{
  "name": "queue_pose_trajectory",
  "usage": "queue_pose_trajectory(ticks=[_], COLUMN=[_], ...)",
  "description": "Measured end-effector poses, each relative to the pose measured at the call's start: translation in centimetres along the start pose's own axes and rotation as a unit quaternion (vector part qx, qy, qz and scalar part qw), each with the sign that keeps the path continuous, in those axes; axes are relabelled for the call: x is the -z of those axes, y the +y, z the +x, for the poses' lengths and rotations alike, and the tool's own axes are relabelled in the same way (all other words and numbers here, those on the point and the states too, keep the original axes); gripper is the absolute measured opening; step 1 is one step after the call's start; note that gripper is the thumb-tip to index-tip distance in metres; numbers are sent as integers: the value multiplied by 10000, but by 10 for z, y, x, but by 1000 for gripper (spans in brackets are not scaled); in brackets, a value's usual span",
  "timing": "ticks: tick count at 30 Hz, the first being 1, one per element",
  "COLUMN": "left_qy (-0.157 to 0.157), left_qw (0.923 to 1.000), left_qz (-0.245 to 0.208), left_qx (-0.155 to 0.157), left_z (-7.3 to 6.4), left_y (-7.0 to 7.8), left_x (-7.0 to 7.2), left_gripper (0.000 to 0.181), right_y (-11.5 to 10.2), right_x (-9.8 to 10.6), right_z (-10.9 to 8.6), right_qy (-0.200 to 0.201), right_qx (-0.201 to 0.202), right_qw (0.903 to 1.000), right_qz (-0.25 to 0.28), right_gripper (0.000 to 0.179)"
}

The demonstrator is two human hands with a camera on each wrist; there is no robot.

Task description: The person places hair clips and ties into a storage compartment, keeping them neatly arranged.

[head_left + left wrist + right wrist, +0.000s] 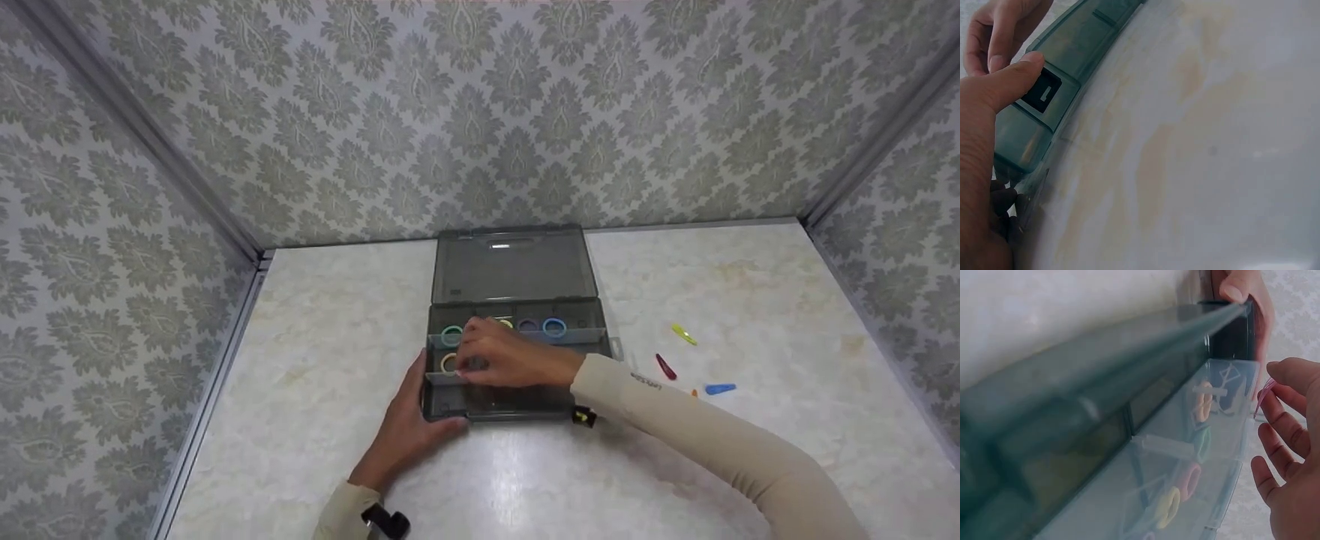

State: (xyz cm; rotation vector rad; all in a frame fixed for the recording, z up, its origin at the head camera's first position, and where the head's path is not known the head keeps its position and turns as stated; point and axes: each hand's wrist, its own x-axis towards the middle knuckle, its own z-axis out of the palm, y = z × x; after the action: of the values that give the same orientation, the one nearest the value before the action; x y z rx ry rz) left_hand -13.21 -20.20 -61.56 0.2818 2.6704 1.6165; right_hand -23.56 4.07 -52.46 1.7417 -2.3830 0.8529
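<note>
A dark translucent storage box (517, 412) lies on the table with its lid (516, 266) folded back. In its upper rows are coloured ring hair ties: a green one (452, 335), a blue one (554, 327), a purple one (528, 326) and an orange one (1204, 402). My left hand (412, 412) grips the box's near left corner, thumb on the front wall and fingers along the left side. Over the left part of the box, my right hand (499, 354) pinches a thin pink hair clip (1265, 392) between thumb and forefinger.
To the right of the box lie loose hair clips: a yellow one (684, 334), a dark red one (665, 367) and a blue one (720, 388). An orange piece (694, 392) peeks out beside the right sleeve (697, 427). Patterned walls (480, 135) enclose the table's back and sides.
</note>
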Motion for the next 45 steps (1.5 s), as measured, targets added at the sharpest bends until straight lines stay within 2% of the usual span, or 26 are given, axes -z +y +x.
queue_pose_trajectory(ticks=[5, 11, 18, 27, 34, 39, 45], left_qy=[38, 49, 14, 33, 8, 13, 0], left_qw=[9996, 9999, 9997, 9999, 9996, 9996, 9997], left_qz=[141, 90, 210, 160, 226, 216, 132], left_qx=[232, 119, -86, -28, 192, 176, 201], left_z=[-2, -3, -1, 0, 0, -1, -2], left_y=[1, 0, 1, 1, 1, 0, 2], left_x=[0, 0, 1, 0, 0, 1, 1], left_gripper=[140, 138, 139, 140, 139, 139, 139], right_y=[6, 16, 18, 16, 14, 13, 17], right_x=[3, 0, 1, 0, 0, -3, -8], right_z=[3, 5, 8, 13, 22, 30, 37], right_qy=[37, 38, -392, -993, -1216, -1313, -1371], right_qx=[-300, -467, -302, -88, 32, 114, 387], right_qw=[9992, 9988, 9976, 9896, 9853, 9835, 9770], right_qz=[248, 109, -494, -1036, -1202, -1241, -1590], right_gripper=[8, 7, 8, 5, 8, 12, 10])
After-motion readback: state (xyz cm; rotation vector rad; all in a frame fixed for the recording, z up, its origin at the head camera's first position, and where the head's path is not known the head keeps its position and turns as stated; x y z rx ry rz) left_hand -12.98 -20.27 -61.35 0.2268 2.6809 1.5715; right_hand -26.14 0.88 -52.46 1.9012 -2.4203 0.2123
